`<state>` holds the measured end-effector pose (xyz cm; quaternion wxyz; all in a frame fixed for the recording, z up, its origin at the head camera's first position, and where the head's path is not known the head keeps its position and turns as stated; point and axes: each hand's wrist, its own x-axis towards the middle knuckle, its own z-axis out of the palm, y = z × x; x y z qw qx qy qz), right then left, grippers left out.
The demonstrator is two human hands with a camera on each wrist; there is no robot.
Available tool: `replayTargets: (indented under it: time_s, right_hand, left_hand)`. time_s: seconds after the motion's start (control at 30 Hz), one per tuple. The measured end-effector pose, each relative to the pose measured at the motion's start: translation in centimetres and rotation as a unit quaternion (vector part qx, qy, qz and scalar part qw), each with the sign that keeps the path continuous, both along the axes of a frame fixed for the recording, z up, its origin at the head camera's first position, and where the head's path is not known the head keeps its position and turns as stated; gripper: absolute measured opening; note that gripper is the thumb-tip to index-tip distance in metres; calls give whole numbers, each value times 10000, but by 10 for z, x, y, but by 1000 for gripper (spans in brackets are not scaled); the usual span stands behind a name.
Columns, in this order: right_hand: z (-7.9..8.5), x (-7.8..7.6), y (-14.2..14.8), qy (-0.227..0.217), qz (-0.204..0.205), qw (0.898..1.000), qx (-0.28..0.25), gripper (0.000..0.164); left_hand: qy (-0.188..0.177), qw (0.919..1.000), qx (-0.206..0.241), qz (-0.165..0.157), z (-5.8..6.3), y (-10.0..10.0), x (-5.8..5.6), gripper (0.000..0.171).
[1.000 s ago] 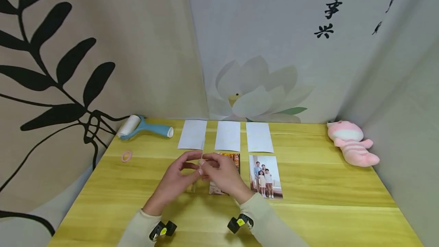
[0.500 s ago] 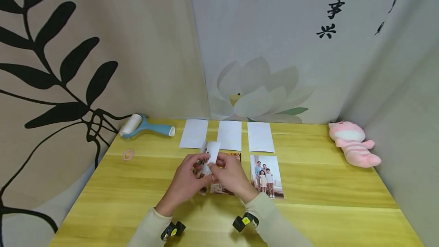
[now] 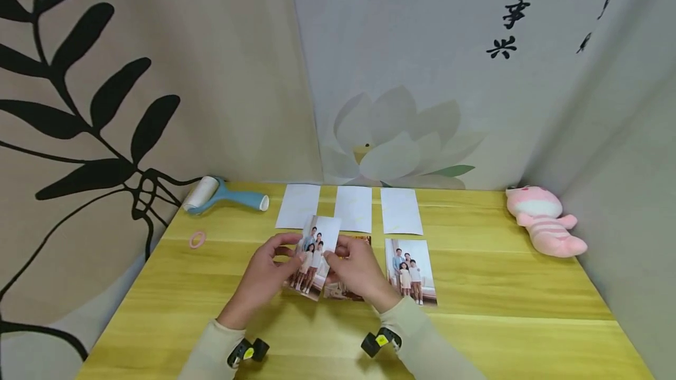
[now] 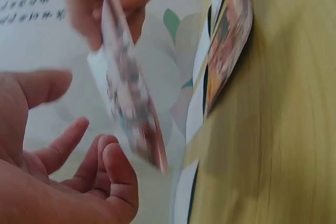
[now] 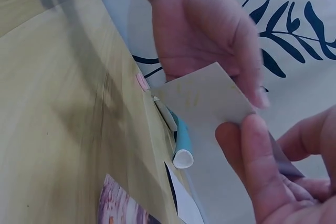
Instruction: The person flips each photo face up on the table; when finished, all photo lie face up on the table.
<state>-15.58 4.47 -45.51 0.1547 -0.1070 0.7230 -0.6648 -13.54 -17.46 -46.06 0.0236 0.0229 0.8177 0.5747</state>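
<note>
A family photo print (image 3: 315, 257) is held up off the table, picture side toward the head camera. My right hand (image 3: 360, 273) pinches it by its right edge, thumb in front and fingers behind. In the right wrist view the plain back of the print (image 5: 197, 100) shows. My left hand (image 3: 264, 277) is at the print's left side; in the left wrist view its fingers (image 4: 121, 174) are spread and apart from the print. Behind my right hand lies an autumn-coloured photo (image 3: 364, 244), partly hidden. Another family photo (image 3: 411, 271) lies to its right.
Three white cards, left (image 3: 298, 206), middle (image 3: 352, 209) and right (image 3: 401, 211), lie in a row at the table's back edge. A blue-handled lint roller (image 3: 232, 196) and a pink ring (image 3: 197, 240) are at left. A pink plush toy (image 3: 544, 221) lies at right.
The print, edge-on between both hands a second ago, has turned so its picture faces the head camera. My left hand has let go and shifted slightly left.
</note>
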Motion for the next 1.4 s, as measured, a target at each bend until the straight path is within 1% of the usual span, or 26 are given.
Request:
replayTargets:
  time_s: [0.1, 0.17, 0.27, 0.3, 0.4, 0.47, 0.5, 0.53, 0.63, 0.7, 0.83, 0.93, 1.07, 1.17, 1.27, 1.4]
  right_hand:
    - [2, 1, 3, 185, 46, 9998, 36, 34]
    - [3, 1, 4, 276, 76, 9995, 124, 33]
    - [3, 2, 4, 334, 183, 9989, 267, 26]
    - [3, 2, 4, 330, 187, 9988, 318, 26]
    - [2, 3, 3, 342, 184, 9982, 450, 27]
    - [1, 4, 3, 335, 150, 9980, 510, 26]
    - [0, 5, 4, 287, 118, 9982, 513, 31]
    - [-1, 5, 4, 262, 106, 9982, 529, 32]
    - [-4, 4, 4, 170, 69, 9984, 533, 35]
    - [-5, 3, 5, 109, 17, 9986, 514, 41]
    - [-5, 2, 6, 4, -24, 9991, 414, 45]
    - [-6, 1, 7, -75, 32, 9995, 300, 45]
    - [-8, 1, 12, -101, 92, 9999, 78, 39]
    - [-9, 1, 18, -114, 161, 9998, -39, 37]
    - [-12, 0, 26, -109, 185, 9998, 38, 35]
    - [-17, -3, 38, -57, -38, 9998, 187, 35]
  left_hand:
    - [-257, 9984, 397, 294, -3, -12, -5, 37]
    - [-528, 9954, 669, 432, -6, -20, -8, 39]
    - [-1022, 9865, 1188, 467, -11, -30, -10, 44]
    - [-1164, 9834, 1332, 415, -12, -32, -10, 45]
    - [-1494, 9731, 1750, 110, -15, -38, -9, 45]
    - [-1590, 9686, 1912, -60, -18, -38, -8, 40]
    - [-1621, 9668, 1973, -134, -19, -39, -8, 37]
    - [-1632, 9656, 2016, -173, -20, -39, -7, 35]
    - [-1626, 9645, 2075, -136, -23, -40, -5, 28]
    - [-1620, 9638, 2111, -148, -23, -41, -5, 28]
    - [-1600, 9628, 2167, -208, -22, -43, -5, 28]
    - [-1592, 9620, 2204, -239, -22, -46, -4, 25]
    - [-1525, 9627, 2220, -238, -25, -51, -5, 23]
    - [-1492, 9658, 2115, -158, -26, -57, -6, 24]
    - [-1523, 9700, 1894, 37, -26, -65, -8, 27]
    - [-1534, 9753, 1548, 352, -26, -72, -11, 37]
